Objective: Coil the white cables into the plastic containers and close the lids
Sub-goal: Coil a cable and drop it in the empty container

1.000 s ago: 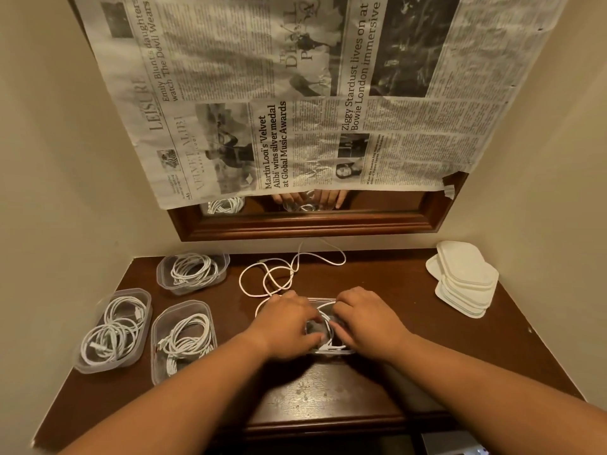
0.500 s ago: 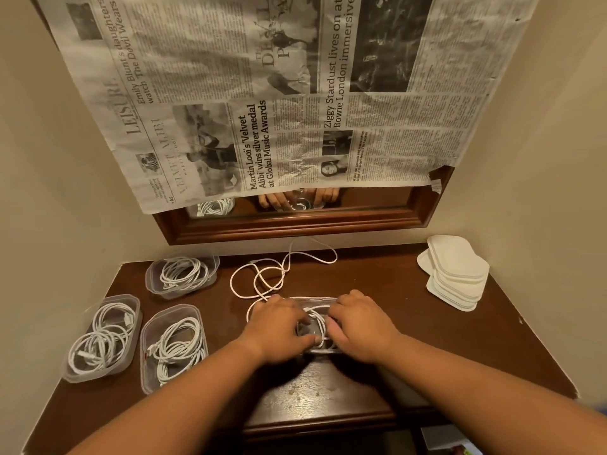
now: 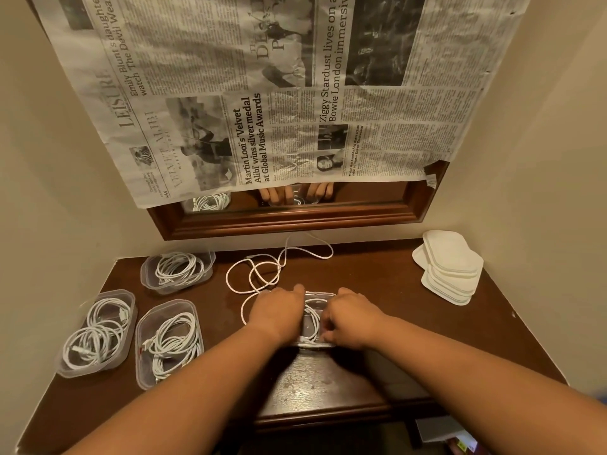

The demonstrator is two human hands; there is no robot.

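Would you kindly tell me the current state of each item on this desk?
Middle container, open, partly filled.
Loose cable, partly coiled in, the rest lying on the desk.
Back-left container, open, cable coiled inside.
Far-left container, open, cable coiled inside.
Near-left container, open, cable coiled inside.
Lids, stacked, unused.
Left hand, pressing the cable down.
Right hand, fingers curled on the cable.

Warm, dim indoor light from above; soft shadows under the forearms on the desk [image 3: 328, 382]; faint sheen on its wood; wide-angle bending at the edges; newspaper [image 3: 262, 93] print slightly soft.
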